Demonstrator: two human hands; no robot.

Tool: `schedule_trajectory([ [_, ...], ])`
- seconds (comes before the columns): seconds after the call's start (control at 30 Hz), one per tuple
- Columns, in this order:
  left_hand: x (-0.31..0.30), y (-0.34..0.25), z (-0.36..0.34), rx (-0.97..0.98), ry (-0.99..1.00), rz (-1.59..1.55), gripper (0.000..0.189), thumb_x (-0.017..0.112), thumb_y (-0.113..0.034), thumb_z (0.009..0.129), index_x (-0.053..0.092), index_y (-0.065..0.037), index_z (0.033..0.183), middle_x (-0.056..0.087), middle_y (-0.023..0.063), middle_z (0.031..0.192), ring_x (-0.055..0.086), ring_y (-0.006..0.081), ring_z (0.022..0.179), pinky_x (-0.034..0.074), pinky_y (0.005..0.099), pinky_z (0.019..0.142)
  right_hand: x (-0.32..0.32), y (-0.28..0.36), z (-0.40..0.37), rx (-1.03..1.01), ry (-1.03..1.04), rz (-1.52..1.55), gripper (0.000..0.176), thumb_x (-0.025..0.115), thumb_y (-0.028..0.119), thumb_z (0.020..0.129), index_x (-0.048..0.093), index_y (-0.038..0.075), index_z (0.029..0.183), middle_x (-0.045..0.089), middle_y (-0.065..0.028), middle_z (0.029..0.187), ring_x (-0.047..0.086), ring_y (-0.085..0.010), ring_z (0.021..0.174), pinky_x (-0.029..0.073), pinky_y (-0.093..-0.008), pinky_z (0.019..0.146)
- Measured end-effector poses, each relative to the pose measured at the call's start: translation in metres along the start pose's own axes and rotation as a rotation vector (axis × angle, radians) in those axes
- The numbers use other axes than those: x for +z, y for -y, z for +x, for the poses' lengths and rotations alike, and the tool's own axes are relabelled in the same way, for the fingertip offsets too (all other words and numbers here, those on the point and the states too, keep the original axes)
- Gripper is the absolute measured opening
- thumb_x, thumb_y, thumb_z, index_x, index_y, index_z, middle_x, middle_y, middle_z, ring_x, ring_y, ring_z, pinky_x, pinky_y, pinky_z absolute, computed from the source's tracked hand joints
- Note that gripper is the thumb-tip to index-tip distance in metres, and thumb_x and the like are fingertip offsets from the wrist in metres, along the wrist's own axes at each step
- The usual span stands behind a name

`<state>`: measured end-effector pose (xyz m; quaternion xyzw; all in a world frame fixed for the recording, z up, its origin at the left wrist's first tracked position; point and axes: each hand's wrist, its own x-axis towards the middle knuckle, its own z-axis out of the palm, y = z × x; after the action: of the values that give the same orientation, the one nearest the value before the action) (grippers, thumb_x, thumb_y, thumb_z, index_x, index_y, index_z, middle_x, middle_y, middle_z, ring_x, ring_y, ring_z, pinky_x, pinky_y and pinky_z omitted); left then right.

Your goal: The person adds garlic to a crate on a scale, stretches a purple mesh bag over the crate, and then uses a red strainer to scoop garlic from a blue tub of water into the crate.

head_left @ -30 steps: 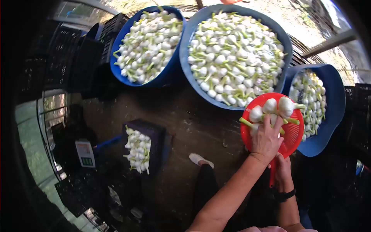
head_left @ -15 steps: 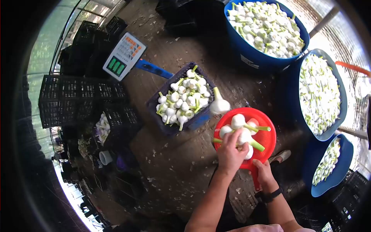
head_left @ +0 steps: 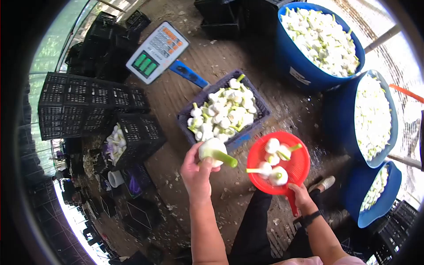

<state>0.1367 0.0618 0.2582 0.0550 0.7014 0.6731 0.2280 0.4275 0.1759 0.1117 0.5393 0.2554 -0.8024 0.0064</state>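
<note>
My left hand (head_left: 198, 170) is closed around a large white garlic bulb (head_left: 211, 151) with a thick green stem, held at the near edge of the crate. My right hand (head_left: 301, 198) grips the handle of a red plastic strainer (head_left: 300, 170). Several garlic bulbs (head_left: 278, 176) with cut stems lie in the strainer. Beyond my left hand, a dark purple crate (head_left: 263, 110) heaped with garlic stands on the scale's base.
A scale display (head_left: 157, 52) on a blue post (head_left: 190, 74) rises behind the crate. Blue tubs (head_left: 287, 66) full of garlic line the right side. Black crates (head_left: 92, 106) are stacked at left. Debris litters the floor (head_left: 176, 212). A shoe (head_left: 327, 182) shows near the strainer.
My left hand has moved left from above the strainer, taking a large bulb with it. The strainer holds fewer bulbs and has shifted slightly. The view has shifted too.
</note>
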Motion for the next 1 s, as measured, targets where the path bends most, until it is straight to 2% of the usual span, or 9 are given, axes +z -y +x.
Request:
schedule_trajectory([
  [0.03,-0.008,0.002,0.002,0.003,-0.024,0.003,0.043,0.06,-0.015,0.08,0.05,0.006,0.116,0.061,0.012,0.1,0.064,0.0155,0.076,0.054,0.0215,0.055,0.0,0.0,-0.003,-0.01,-0.05,-0.002,0.024,0.055,0.01,0.084,0.055,0.002,0.107,0.062,-0.0053,0.081,0.058,-0.0153,0.06,0.047,-0.0282,0.047],
  [0.23,-0.029,-0.002,-0.012,-0.039,-0.106,-0.009,0.042,0.062,-0.014,0.08,0.052,0.004,0.116,0.061,0.0102,0.099,0.063,0.0144,0.077,0.054,0.0233,0.055,-0.018,0.014,-0.038,-0.099,-0.021,-0.041,0.031,0.053,0.007,0.081,0.053,0.0,0.111,0.061,-0.0071,0.084,0.058,-0.016,0.059,0.048,-0.027,0.046],
  [0.5,-0.016,-0.002,-0.03,-0.05,-0.147,-0.026,0.037,0.059,-0.01,0.079,0.054,0.004,0.113,0.061,0.0102,0.097,0.063,0.0141,0.076,0.055,0.0237,0.056,-0.037,0.024,-0.069,-0.11,-0.028,-0.016,0.031,0.05,0.009,0.08,0.052,-0.002,0.108,0.062,-0.0094,0.083,0.057,-0.0177,0.054,0.049,-0.0275,0.045],
  [0.7,0.002,0.002,-0.034,-0.084,-0.149,-0.061,0.037,0.06,-0.012,0.08,0.053,0.004,0.113,0.06,0.0104,0.097,0.063,0.0141,0.075,0.055,0.0233,0.055,-0.034,0.04,-0.09,-0.112,-0.08,0.006,0.034,0.05,0.011,0.08,0.051,-0.002,0.112,0.062,-0.0094,0.082,0.057,-0.0166,0.055,0.049,-0.0264,0.046],
  [0.73,0.007,0.006,-0.034,-0.086,-0.164,-0.055,0.039,0.06,-0.013,0.081,0.051,0.003,0.115,0.06,0.0106,0.098,0.063,0.014,0.075,0.055,0.0227,0.054,-0.039,0.042,-0.09,-0.117,-0.037,-0.013,0.034,0.051,0.012,0.08,0.05,-0.002,0.112,0.061,-0.0088,0.08,0.056,-0.0164,0.054,0.048,-0.0264,0.046],
  [0.87,0.025,0.012,-0.023,-0.064,-0.071,-0.064,0.039,0.057,-0.012,0.082,0.049,0.002,0.117,0.059,0.0108,0.101,0.063,0.0155,0.078,0.054,0.0237,0.054,-0.063,0.04,-0.085,-0.05,-0.083,-0.03,0.029,0.053,0.009,0.081,0.051,0.0,0.108,0.061,-0.0075,0.083,0.057,-0.0155,0.055,0.048,-0.0269,0.046],
  [0.93,0.037,0.013,-0.014,-0.073,-0.032,-0.072,0.042,0.062,-0.016,0.08,0.05,0.001,0.117,0.058,0.0104,0.103,0.061,0.0149,0.082,0.053,0.0215,0.056,-0.065,0.042,-0.085,-0.054,-0.097,0.009,0.027,0.053,0.009,0.082,0.051,0.0,0.107,0.06,-0.0074,0.083,0.057,-0.0162,0.056,0.048,-0.0273,0.046],
  [1.0,0.05,0.017,-0.002,-0.082,-0.005,-0.051,0.04,0.058,-0.012,0.081,0.049,0.002,0.117,0.057,0.011,0.105,0.061,0.0151,0.081,0.054,0.0226,0.056,-0.06,0.042,-0.086,-0.064,-0.141,0.062,0.026,0.053,0.009,0.082,0.051,0.0,0.107,0.059,-0.0075,0.083,0.057,-0.0164,0.057,0.048,-0.0274,0.046],
])
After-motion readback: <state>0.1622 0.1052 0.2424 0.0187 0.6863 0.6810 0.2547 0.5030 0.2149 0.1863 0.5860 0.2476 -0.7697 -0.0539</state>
